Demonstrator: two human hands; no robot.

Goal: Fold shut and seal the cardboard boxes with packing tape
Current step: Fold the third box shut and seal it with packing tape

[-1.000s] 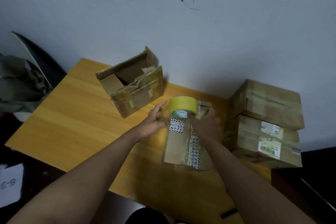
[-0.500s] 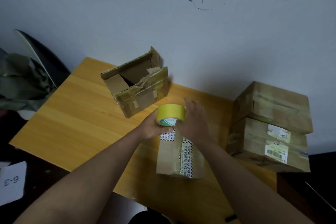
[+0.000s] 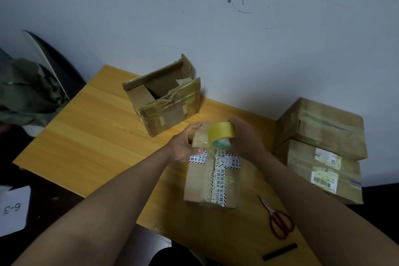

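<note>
The closed box (image 3: 212, 176) is lying near the front edge of the table (image 3: 86, 136), towards its right half, already crossed by printed warning tape. The yellow tape roll (image 3: 221, 133) is being held over the box's far end, and a clear strip appears to be running from it down onto the cardboard. The roll is being gripped by the right hand (image 3: 245, 138), fingers wrapped behind it, while the far left corner of the box is being clasped by the left hand (image 3: 185, 147), thumb pressing on the top.

For a good seal, the roll is best being drawn straight along the centre seam under steady tension, with the laid strip being smoothed down by the left thumb as it goes (wrinkles and trapped air are the likely faults). The box should be kept pinned so it is not being dragged along.

Red scissors (image 3: 278, 219) are lying near the front right corner, ready for the cut. An open box (image 3: 164, 101) is waiting near the back edge, flaps up, and two stacked boxes (image 3: 319, 149) are sitting at the right edge.
</note>
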